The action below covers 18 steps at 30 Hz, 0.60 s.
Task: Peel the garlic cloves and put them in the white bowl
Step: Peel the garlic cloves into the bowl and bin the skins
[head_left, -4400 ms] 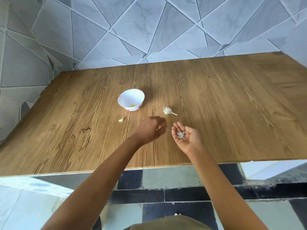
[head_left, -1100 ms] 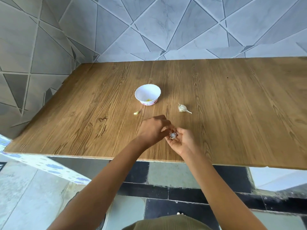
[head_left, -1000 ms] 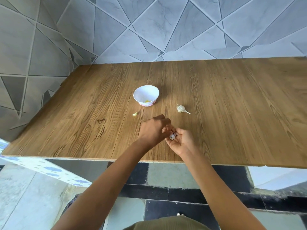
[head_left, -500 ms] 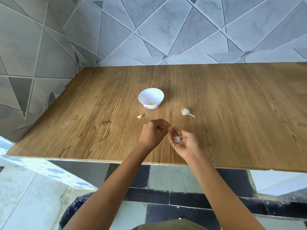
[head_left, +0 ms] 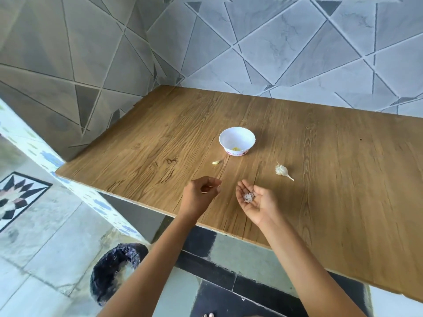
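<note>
The left hand [head_left: 201,195] hovers over the near edge of the brown wood-grain worktop [head_left: 343,202], fingers curled, thumb against forefinger; whether they pinch anything is too small to tell. The right hand [head_left: 257,202] lies palm up beside it, fingers relaxed, cradling a clump of white papery garlic skin [head_left: 248,197]. Toward the worktop's middle stands the white scalloped bowl [head_left: 229,139], a yellowish peeled clove [head_left: 235,149] inside; a loose pale garlic clove [head_left: 216,162] lies near it, and a partial white garlic bulb [head_left: 282,170] lies nearer the right hand. Grey triangle-patterned wall tiles [head_left: 297,53] meet the far and left edges. A black bag [head_left: 114,266] on the floor is blurred.
</note>
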Available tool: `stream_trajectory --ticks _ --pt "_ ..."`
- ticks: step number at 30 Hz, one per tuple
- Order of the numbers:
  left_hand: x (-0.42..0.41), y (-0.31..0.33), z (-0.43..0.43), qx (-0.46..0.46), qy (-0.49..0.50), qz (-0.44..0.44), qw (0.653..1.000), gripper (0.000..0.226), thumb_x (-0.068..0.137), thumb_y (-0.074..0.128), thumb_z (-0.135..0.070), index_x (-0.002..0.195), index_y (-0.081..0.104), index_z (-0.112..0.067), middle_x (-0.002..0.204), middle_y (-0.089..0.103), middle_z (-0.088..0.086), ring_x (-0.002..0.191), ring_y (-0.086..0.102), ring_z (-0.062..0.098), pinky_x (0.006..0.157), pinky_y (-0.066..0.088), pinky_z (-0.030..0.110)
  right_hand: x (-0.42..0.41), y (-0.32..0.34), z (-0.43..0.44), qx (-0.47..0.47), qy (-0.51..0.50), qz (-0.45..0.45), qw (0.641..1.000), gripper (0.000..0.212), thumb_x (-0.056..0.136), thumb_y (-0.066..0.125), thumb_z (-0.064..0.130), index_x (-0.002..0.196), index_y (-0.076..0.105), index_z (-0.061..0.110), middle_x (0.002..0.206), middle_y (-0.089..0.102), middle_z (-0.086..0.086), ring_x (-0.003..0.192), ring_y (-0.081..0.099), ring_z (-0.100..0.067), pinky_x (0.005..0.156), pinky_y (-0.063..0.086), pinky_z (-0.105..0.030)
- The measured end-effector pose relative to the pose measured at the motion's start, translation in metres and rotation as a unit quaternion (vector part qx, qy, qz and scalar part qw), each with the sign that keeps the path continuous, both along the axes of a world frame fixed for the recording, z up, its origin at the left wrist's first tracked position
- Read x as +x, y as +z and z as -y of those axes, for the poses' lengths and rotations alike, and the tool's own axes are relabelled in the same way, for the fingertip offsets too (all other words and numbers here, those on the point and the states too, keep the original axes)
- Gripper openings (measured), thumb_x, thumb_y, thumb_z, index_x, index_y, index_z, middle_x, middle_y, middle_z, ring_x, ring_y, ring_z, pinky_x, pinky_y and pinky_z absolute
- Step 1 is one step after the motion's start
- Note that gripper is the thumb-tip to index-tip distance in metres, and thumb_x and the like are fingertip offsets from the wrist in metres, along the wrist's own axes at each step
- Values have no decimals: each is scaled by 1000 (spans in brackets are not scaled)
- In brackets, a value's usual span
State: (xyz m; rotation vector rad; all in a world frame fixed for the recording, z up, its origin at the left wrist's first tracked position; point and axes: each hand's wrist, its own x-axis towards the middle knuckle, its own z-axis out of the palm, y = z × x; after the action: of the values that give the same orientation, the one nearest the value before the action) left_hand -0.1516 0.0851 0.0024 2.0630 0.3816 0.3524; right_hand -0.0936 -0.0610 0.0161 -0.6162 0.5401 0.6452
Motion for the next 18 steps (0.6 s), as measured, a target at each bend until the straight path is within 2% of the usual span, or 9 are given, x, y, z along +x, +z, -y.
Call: stream_trajectory --ticks 4,8,11,13,15,18 --pt "-7 6 6 6 38 -7 999 14 83 70 -7 95 71 -14 83 65 -13 68 58 -12 66 43 3 6 -1 -4 -13 56 0 998 33 101 29 9 93 59 -3 92 62 -16 85 60 -24 78 50 -31" --pt "-29 9 -5 -15 111 -12 994 15 84 69 -8 97 70 -14 86 65 -13 70 59 -8 67 44 3 0 -3 -29 -20 124 -5 992 34 101 29 11 95 60 -2 94 63 -16 87 61 -24 80 50 -32" --pt "-61 5 -30 -29 178 -9 984 15 83 70 -7 93 71 -17 85 68 -10 69 61 -9 72 48 8 -19 -5 -64 -17 193 -8 981 34 101 30 11 94 60 -2 92 64 -16 86 61 -23 80 51 -32" --pt "-83 0 -48 -51 228 -16 972 15 83 70 -5 91 71 -18 88 71 -5 73 64 -1 75 52 17 -34 -6 -88 -5 236 -4 972 34 101 29 10 92 59 -2 90 62 -15 83 61 -23 76 53 -29" --pt "-108 -5 -68 -59 266 -19 962 17 84 67 -2 92 72 -16 89 72 -2 72 63 0 72 51 15 -52 -7 -117 -2 274 0 962 33 101 29 10 91 58 -2 87 62 -14 80 60 -22 70 55 -27" --pt "-140 -13 -98 -80 311 -15 947 17 84 67 -2 92 72 -16 85 71 -7 67 61 -7 63 46 8 -78 -12 -160 5 321 3 947 33 101 29 10 92 58 -3 86 62 -14 81 60 -22 77 51 -29"
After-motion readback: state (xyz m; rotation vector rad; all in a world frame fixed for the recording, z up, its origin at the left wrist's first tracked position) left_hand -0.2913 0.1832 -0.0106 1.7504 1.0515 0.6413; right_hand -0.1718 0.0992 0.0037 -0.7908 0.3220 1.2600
